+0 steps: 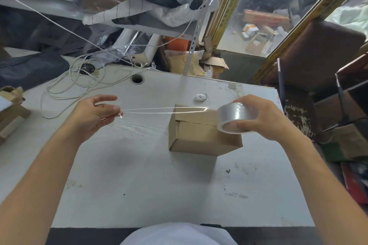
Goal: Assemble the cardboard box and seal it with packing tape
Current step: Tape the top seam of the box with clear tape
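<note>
Two hands at work: our left hand pinches the tape strip in its fingers, our right hand grips the tape roll above the cardboard box on the surface, and slack could let the strip fold onto itself.

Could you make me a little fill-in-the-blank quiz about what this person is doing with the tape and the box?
1. The right hand grips the ____ of tape.
2. The left hand pinches the free end of the tape strip, stretched above the ____.
3. The cardboard box rests on the white ____.

Missing words: roll; box; table
</note>
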{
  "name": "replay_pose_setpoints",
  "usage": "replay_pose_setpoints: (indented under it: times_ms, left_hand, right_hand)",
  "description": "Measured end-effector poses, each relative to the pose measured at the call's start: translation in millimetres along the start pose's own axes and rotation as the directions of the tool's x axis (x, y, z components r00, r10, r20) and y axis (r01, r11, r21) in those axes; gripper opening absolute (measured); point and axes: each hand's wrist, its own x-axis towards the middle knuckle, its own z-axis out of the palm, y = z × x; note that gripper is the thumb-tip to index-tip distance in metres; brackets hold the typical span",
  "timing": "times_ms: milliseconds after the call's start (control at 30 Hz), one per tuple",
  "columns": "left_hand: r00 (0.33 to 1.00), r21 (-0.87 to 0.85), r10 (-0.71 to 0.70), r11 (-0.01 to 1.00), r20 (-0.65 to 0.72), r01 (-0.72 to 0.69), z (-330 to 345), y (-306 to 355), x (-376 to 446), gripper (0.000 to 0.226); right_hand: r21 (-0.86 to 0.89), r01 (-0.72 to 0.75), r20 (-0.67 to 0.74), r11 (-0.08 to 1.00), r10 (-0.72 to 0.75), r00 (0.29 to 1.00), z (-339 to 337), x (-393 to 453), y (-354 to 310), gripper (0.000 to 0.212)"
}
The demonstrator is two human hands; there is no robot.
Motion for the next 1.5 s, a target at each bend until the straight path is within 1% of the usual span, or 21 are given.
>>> replay_pose_setpoints:
  times_ms: [100, 267, 433, 500, 667, 733, 800, 933, 1000, 1067, 1100, 1133, 1200, 1367, 1500]
  left_hand:
    - [1.0, -0.016, 0.005, 1.0, 0.019, -0.005, -2.2, -9.7, 7.9, 0.031]
    - [0.996, -0.041, -0.04, 0.998, 0.083, 0.044, 3.8, -34.6, 27.9, 0.032]
    - [0.988, -0.115, -0.086, 0.988, 0.13, 0.102, 15.6, -61.7, 38.3, 0.033]
    - [0.986, -0.136, -0.079, 0.986, 0.147, 0.099, 17.2, -64.3, 38.0, 0.032]
    - [0.984, -0.187, -0.018, 0.981, 0.177, 0.052, 24.4, -52.6, 29.8, 0.028]
    - [0.981, -0.198, 0.004, 0.98, 0.195, 0.035, 29.3, -49.2, 24.3, 0.028]
    - [0.977, -0.205, 0.01, 0.978, 0.214, 0.035, 37.6, -49.0, 18.0, 0.028]
    - [0.969, -0.243, 0.0, 0.968, 0.249, 0.063, 64.5, -51.8, 8.9, 0.029]
    - [0.964, -0.26, -0.012, 0.962, 0.267, 0.084, 78.6, -51.6, 7.3, 0.028]
    - [0.959, -0.252, -0.033, 0.962, 0.282, 0.108, 91.1, -51.6, 6.4, 0.026]
    - [0.957, -0.244, -0.045, 0.963, 0.288, 0.118, 96.8, -51.7, 6.2, 0.025]
    - [0.955, -0.233, -0.054, 0.964, 0.293, 0.126, 101.8, -52.1, 6.4, 0.023]
    - [0.955, -0.21, -0.066, 0.969, 0.289, 0.131, 109.8, -52.3, 7.7, 0.02]
    - [0.963, -0.164, -0.045, 0.982, 0.267, 0.091, 114.1, -51.1, 9.9, 0.017]
    - [0.957, -0.236, -0.041, 0.965, 0.289, 0.113, 113.7, -53.0, 10.3, 0.014]
  right_hand:
    - [-0.015, -0.053, 0.025, 0.999, 0.053, 0.998, 0.4, 0.7, -6.6, 0.054]
    - [-0.13, -0.153, 0.087, 0.98, 0.165, 0.982, -5.6, -3.5, -22.0, 0.063]
    - [-0.116, -0.227, 0.084, 0.967, 0.237, 0.968, -6.6, -9.1, -28.2, 0.064]
    - [-0.105, -0.233, 0.062, 0.967, 0.241, 0.969, -10.0, -10.2, -29.8, 0.06]
    - [-0.094, -0.216, 0.03, 0.972, 0.219, 0.975, -25.9, -19.3, -27.2, 0.05]
    - [-0.071, -0.197, 0.009, 0.978, 0.198, 0.98, -31.2, -28.3, -31.0, 0.045]
    - [-0.037, -0.185, -0.013, 0.982, 0.185, 0.983, -38.8, -38.8, -32.0, 0.045]
    - [0.039, -0.16, -0.059, 0.986, 0.162, 0.985, -60.2, -57.6, -24.4, 0.056]
    - [0.114, -0.14, -0.076, 0.983, 0.15, 0.986, -71.4, -64.2, -19.5, 0.061]
    - [0.168, -0.103, -0.1, 0.98, 0.121, 0.988, -81.1, -68.1, -16.5, 0.071]
    - [0.187, -0.091, -0.106, 0.978, 0.112, 0.988, -84.2, -69.2, -15.3, 0.07]
    - [0.202, -0.08, -0.112, 0.976, 0.104, 0.988, -86.3, -69.7, -15.2, 0.063]
    - [0.231, -0.052, -0.122, 0.972, 0.082, 0.989, -89.0, -69.7, -13.4, 0.042]
    - [0.237, -0.041, -0.133, 0.971, 0.074, 0.988, -86.7, -70.3, -12.9, 0.042]
    - [0.221, -0.039, -0.127, 0.974, 0.069, 0.989, -90.2, -69.9, -9.9, 0.045]
